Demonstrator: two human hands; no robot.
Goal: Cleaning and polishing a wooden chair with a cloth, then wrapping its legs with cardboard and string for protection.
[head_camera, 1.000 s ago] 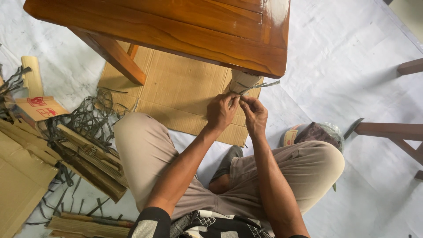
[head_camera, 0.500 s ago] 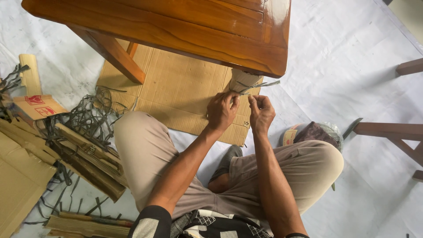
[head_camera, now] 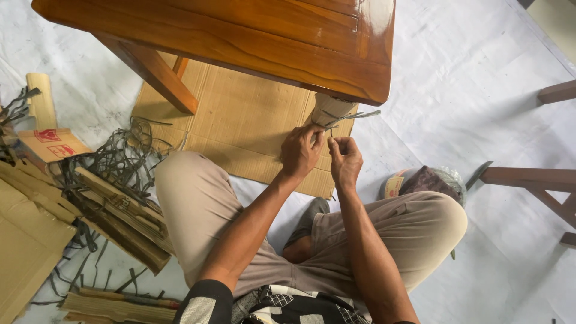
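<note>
I sit cross-legged under the corner of a glossy brown wooden table (head_camera: 252,42). Its near leg is wrapped in cardboard (head_camera: 329,109), bound by a thin grey plastic strap (head_camera: 354,116) whose loose ends stick out to the right. My left hand (head_camera: 302,150) presses against the wrapped leg and pinches the strap. My right hand (head_camera: 346,159) is right beside it, fingers closed on the same strap just below the table corner. The fingertips of both hands meet at the strap.
A flat cardboard sheet (head_camera: 240,120) lies under the table on white floor covering. At left lies a pile of cardboard pieces (head_camera: 114,210) and tangled grey straps (head_camera: 120,157). A tape roll with a dark cloth (head_camera: 423,180) lies by my right knee. Another wooden furniture leg (head_camera: 528,180) lies right.
Both hands shifted slightly lower on the wrapped leg and drew closer together on the strap. The loose strap ends moved a little; the table stayed still.
</note>
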